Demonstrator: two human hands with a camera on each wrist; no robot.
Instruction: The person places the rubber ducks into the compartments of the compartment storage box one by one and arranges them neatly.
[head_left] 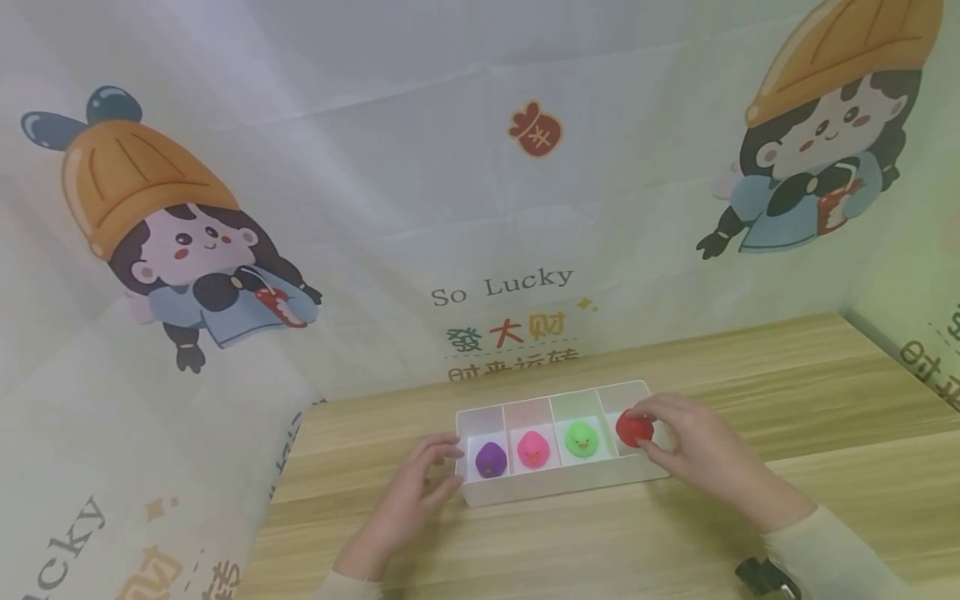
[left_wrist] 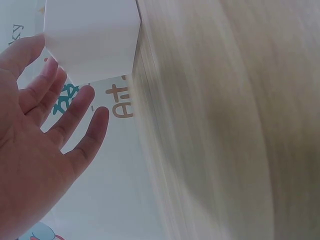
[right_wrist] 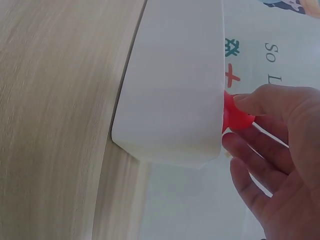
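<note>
On the wooden table stands a white box [head_left: 570,492] divided into compartments in a row. A purple toy duck [head_left: 491,460], a pink one [head_left: 533,450] and a green one [head_left: 582,439] each sit in a compartment. My right hand [head_left: 701,450] pinches a red toy duck [head_left: 634,428] between thumb and fingers at the rightmost compartment; in the right wrist view the red duck [right_wrist: 236,112] pokes above the box's rim. My left hand [head_left: 420,487] touches the box's left end with fingers spread and relaxed, as the left wrist view of that hand [left_wrist: 55,120] confirms.
Behind the wooden table [head_left: 375,433] hangs a pale cloth backdrop [head_left: 420,192] printed with cartoon figures and lettering. A small black object [head_left: 767,577] lies near the right sleeve [head_left: 828,550]. The backdrop also runs down the left side.
</note>
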